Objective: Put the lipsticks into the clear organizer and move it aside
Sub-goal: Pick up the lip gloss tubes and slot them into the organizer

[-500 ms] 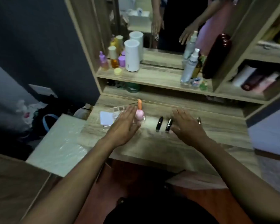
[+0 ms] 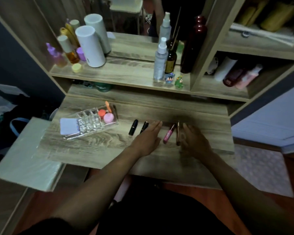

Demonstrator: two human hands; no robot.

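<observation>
The clear organizer [image 2: 90, 123] lies on the wooden dresser top at the left, holding a pink jar, an orange jar and an orange stick, with a white pad on its near end. Two black lipsticks [image 2: 133, 127] [image 2: 144, 127] lie side by side right of it. A pink lip gloss tube [image 2: 168, 134] and a thin brown tube [image 2: 177, 134] lie further right. My left hand [image 2: 147, 139] rests flat between the black lipsticks and the pink tube, fingers apart, empty. My right hand [image 2: 194, 141] hovers just right of the thin tube, blurred, fingers spread, holding nothing.
A shelf above the dresser carries a white cylinder [image 2: 90, 46], small coloured bottles [image 2: 70, 51], a spray bottle [image 2: 160, 59], a dark red bottle [image 2: 193, 46] and small figurines. A mirror stands behind. A pale boxy surface [image 2: 25, 155] adjoins the dresser at the left.
My left hand has moved right, off the organizer, to the spot beside the black lipsticks. My right hand shifted right, uncovering the pink tube and thin tube. The camera view moved closer.
</observation>
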